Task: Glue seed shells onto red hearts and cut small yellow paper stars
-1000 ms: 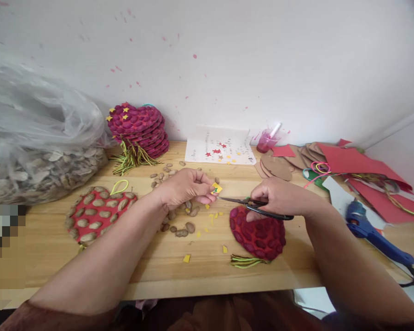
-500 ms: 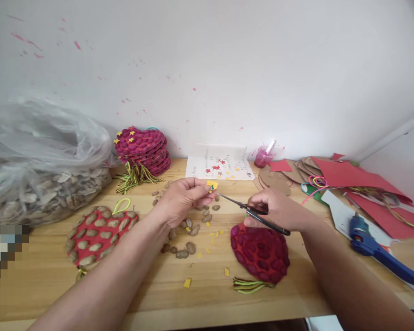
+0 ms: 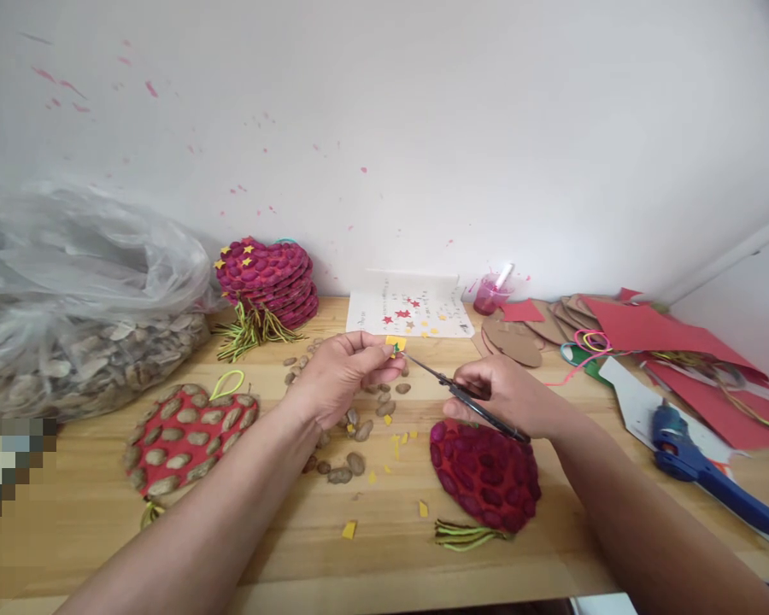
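Between the thumb and fingers of my left hand (image 3: 349,367) is a small piece of yellow paper (image 3: 396,342) with a green mark on it. My right hand (image 3: 503,393) grips dark-handled scissors (image 3: 452,384), their tips pointing left and meeting the paper's lower right edge. Whether the blades are fully closed is hard to make out. Below the right hand lies a red heart (image 3: 484,474) covered with purple-painted peanut shells, with a yarn tassel. Loose peanut shells (image 3: 339,474) and yellow paper scraps (image 3: 349,530) are scattered on the wooden table (image 3: 282,555) under my hands.
At left are a plastic bag of peanut shells (image 3: 90,350) and a red heart with unpainted shells (image 3: 176,440). Behind stand stacked purple hearts (image 3: 266,273), a paper sheet with stars (image 3: 372,316) and a cup of pink paint (image 3: 490,295). A blue glue gun (image 3: 705,470) lies right.
The scissors and my right hand have shifted slightly left, bringing the blade tips onto the yellow paper. The scissor handles have drawn closer together. My left hand stays nearly in place.
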The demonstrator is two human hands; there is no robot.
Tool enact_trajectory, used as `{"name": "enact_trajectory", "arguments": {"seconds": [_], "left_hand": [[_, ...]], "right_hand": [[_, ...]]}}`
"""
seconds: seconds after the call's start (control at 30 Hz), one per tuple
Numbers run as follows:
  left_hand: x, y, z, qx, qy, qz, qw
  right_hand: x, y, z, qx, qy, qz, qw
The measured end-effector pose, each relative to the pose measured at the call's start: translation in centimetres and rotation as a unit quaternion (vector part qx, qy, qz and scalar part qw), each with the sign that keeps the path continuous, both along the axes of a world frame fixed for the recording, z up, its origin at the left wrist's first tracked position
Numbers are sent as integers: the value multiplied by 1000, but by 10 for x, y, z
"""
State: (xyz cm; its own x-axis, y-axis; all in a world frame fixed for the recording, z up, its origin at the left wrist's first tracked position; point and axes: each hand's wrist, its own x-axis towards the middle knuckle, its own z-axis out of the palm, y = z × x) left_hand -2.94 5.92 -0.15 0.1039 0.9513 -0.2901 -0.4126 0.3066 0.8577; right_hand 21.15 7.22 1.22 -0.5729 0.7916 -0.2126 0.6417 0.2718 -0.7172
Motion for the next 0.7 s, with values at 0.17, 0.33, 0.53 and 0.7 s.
{"name": "enact_trajectory", "arguments": {"seconds": [0.17, 0.33, 0.53, 0.7], "left_hand": [[1, 0, 0, -1, -3, 1, 1000], [1, 0, -1, -9, -3, 1, 1000], [2, -1, -1, -8, -4, 0, 1000], [4, -1, -1, -6, -3, 10, 1000]], "right_hand": [[-2, -2, 1, -14, 3, -8, 1000], [-4, -2, 2, -20, -5, -17, 1000], [-3, -2, 0, -10, -22, -16, 1000], [-3, -3, -1, -9, -25, -20, 999]]}}
